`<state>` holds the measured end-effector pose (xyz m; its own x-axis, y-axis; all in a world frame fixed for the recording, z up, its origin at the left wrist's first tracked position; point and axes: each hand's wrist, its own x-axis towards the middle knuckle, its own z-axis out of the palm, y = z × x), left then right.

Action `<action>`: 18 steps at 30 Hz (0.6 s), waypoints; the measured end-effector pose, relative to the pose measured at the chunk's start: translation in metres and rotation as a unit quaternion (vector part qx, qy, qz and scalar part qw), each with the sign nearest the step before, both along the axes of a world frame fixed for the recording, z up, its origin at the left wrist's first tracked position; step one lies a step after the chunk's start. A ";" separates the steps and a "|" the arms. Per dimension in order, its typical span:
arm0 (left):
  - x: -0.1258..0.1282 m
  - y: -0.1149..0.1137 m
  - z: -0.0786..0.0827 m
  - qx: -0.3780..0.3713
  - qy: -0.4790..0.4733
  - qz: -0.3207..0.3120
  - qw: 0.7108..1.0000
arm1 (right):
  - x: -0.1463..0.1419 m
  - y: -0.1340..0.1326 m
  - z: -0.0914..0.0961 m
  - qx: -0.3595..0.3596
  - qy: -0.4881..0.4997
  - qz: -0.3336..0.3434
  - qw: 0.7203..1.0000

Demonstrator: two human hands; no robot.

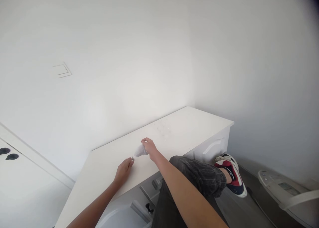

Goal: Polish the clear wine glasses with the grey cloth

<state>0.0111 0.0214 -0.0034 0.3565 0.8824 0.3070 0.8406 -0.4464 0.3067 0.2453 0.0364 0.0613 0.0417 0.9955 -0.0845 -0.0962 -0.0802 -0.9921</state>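
Note:
Between my two hands, just above or on the white cabinet top point(104, 175), stretches a small crumpled whitish piece point(140, 150), thin like plastic film or tissue; its exact kind is unclear. My right hand point(149, 146) pinches its upper right end. The fingers of my left hand point(124, 170) are closed at its lower left end, by the cabinet's surface. Beyond my right hand, small shiny specks or drops point(163, 130) lie scattered on the top.
White walls point(139, 72) rise behind and to the right. The cabinet front has a black knob point(149, 208). My bent leg and a red, white and navy shoe point(233, 176) are beside it. A pale appliance with a handle point(289, 191) stands at lower right. Another white cabinet point(27, 185) is at left.

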 end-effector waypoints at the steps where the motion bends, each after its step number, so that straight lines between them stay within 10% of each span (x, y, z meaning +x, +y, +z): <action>1: 0.000 0.000 0.000 0.002 -0.002 0.002 1.000 | 0.002 0.001 0.000 -0.006 0.007 0.000 1.000; 11: -0.005 0.002 -0.005 0.022 0.021 0.031 0.999 | 0.000 -0.013 -0.006 0.146 -0.215 0.087 0.962; 18: -0.002 -0.001 -0.003 0.007 0.025 -0.018 1.000 | 0.007 -0.008 -0.001 0.077 -0.156 0.183 0.967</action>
